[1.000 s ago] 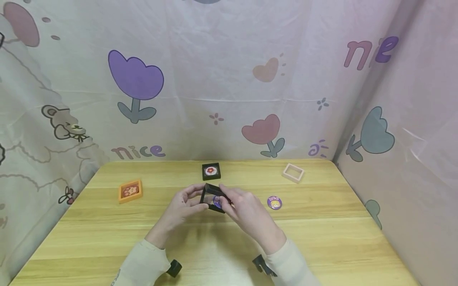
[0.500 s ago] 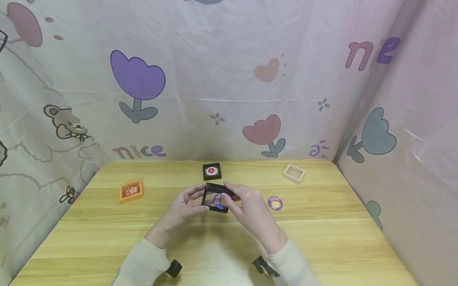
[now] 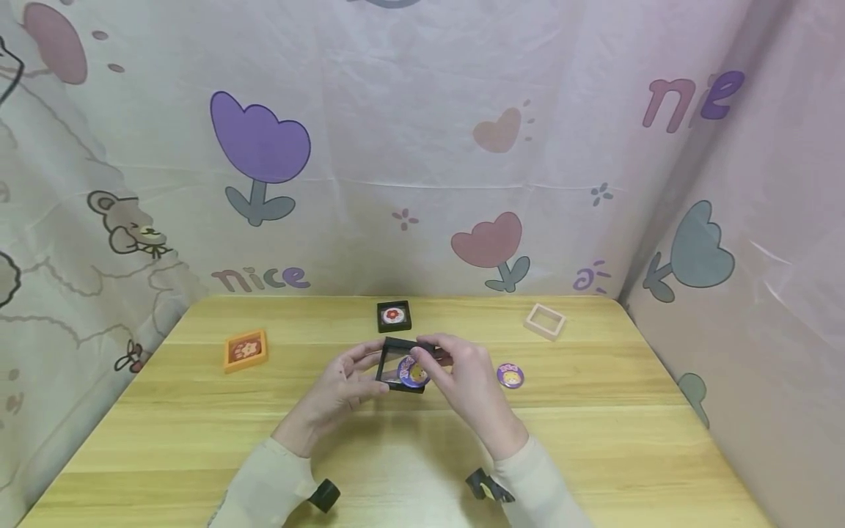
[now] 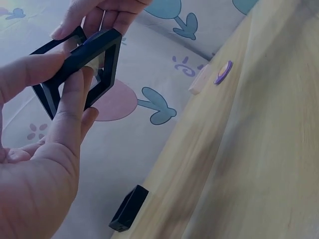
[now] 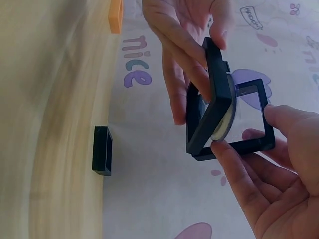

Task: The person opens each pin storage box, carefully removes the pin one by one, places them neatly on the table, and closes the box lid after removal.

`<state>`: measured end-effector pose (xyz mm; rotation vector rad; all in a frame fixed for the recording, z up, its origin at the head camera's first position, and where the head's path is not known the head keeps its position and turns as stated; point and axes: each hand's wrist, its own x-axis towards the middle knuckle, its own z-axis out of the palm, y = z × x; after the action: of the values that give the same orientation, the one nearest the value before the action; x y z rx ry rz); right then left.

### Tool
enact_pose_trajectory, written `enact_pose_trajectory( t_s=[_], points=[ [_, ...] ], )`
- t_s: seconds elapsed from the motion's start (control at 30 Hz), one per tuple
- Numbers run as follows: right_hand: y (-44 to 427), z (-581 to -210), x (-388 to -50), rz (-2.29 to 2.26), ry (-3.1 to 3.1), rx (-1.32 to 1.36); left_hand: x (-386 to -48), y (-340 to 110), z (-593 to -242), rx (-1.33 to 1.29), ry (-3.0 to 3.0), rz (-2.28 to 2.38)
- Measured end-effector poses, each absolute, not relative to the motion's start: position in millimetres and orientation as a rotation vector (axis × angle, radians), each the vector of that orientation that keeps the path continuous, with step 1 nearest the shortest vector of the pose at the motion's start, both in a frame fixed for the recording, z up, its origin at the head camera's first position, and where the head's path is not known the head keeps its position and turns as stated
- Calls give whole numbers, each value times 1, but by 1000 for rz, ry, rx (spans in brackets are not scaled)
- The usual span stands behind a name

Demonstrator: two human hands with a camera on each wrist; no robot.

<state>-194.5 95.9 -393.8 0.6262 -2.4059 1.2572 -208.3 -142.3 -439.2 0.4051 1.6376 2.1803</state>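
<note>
My left hand point(image 3: 339, 385) grips a black square display frame point(image 5: 218, 94) with clear film, its two hinged halves standing apart in a V. A round purple badge point(image 3: 413, 372) with a yellow figure sits between the halves; in the right wrist view only its edge point(image 5: 230, 112) shows. My right hand point(image 3: 469, 378) holds the other half by its outer rim, thumb against it, while one fingertip point(image 5: 218, 145) touches the badge's lower edge. In the left wrist view, the frame point(image 4: 79, 59) hides most of the badge. Frame and badge are held above the table.
Behind the hands lies a black frame point(image 3: 383, 327) with a red flower badge. An orange frame point(image 3: 246, 361) is at the left. On the right are a pale pink frame point(image 3: 536, 329) and another purple badge point(image 3: 510, 375). A printed curtain point(image 3: 370, 147) borders the wooden table point(image 3: 594, 440).
The frame has turned so that more of the purple badge shows. My right fingers have shifted slightly right along the frame. The head view has drifted a little.
</note>
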Motion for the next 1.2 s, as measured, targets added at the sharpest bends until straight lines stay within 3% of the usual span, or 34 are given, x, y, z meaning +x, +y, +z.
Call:
enact_pose_trajectory(
  t_s=[0.33, 1.2],
  points=[
    [93, -386, -201, 1296, -2432, 582, -206, -142, -439, 327, 1528, 2223],
    [101, -375, -236, 1226, -2490, 605, -207, -140, -441, 483, 1485, 2181]
  ],
)
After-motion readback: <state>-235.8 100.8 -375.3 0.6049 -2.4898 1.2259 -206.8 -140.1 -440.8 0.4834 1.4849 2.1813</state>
